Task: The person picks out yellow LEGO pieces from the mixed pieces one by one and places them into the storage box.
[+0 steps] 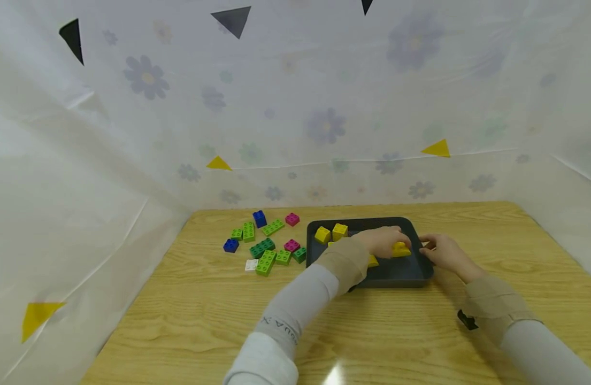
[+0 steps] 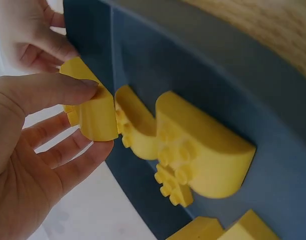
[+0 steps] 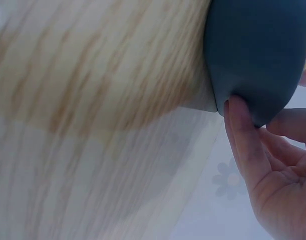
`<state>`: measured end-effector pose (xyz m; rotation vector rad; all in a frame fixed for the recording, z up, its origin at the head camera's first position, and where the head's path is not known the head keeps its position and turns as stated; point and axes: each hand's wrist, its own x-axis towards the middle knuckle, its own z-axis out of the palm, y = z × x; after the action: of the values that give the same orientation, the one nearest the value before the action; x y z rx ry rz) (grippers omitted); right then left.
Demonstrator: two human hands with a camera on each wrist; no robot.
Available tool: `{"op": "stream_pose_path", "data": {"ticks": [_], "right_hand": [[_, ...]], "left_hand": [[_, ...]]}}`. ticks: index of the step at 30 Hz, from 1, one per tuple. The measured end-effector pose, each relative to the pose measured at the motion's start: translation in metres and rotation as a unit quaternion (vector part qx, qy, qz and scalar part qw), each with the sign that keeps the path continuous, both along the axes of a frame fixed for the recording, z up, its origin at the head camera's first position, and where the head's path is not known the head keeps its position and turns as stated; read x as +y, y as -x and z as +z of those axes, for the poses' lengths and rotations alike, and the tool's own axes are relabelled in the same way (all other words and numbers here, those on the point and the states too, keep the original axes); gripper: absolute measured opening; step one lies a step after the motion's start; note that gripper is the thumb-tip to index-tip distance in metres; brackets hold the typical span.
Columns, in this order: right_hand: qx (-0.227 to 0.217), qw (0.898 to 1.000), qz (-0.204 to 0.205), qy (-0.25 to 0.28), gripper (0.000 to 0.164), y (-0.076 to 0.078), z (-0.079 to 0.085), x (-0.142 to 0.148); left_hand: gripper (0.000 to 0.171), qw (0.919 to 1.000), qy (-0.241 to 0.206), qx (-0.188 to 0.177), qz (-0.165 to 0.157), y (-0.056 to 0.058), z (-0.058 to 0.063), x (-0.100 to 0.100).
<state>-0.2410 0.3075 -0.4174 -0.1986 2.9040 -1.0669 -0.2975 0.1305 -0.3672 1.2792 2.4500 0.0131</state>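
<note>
My left hand (image 1: 383, 241) reaches over the dark tray (image 1: 391, 282) and pinches a yellow curved toy brick (image 2: 95, 112) between thumb and fingers, near the tray's right end. More yellow bricks lie in the tray: a large rounded block (image 2: 208, 145), a curved piece (image 2: 137, 125) beside it and a small studded one (image 2: 174, 187). Two others, one of them a yellow brick (image 1: 340, 231), are by the back left wall. At the tray's right edge my right hand (image 1: 444, 251) holds the rim, fingers against the outer wall (image 3: 258, 60). The wrist partly covers the tray's middle in the head view.
Left of the tray, loose bricks lie scattered: light green (image 1: 266, 262), dark green (image 1: 262, 247), blue (image 1: 259, 218), pink (image 1: 292, 219) and a flat white one (image 1: 251, 264). The wooden table (image 1: 189, 315) is bordered by a pale flowered curtain (image 1: 295, 107).
</note>
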Motion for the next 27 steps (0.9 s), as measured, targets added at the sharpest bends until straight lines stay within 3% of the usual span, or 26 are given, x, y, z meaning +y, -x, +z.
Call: {"op": "stream_pose_path", "data": {"ticks": [12, 27], "right_hand": [[0.000, 1.000, 0.000, -0.004, 0.039, -0.001, 0.004, -0.001], [0.001, 1.000, 0.002, -0.002, 0.038, -0.005, 0.004, -0.002]], "left_hand": [[0.050, 0.9994, 0.031, -0.015, 0.005, -0.013, -0.015, 0.007], [0.050, 0.9990, 0.045, -0.004, -0.006, -0.019, -0.029, 0.011]]}}
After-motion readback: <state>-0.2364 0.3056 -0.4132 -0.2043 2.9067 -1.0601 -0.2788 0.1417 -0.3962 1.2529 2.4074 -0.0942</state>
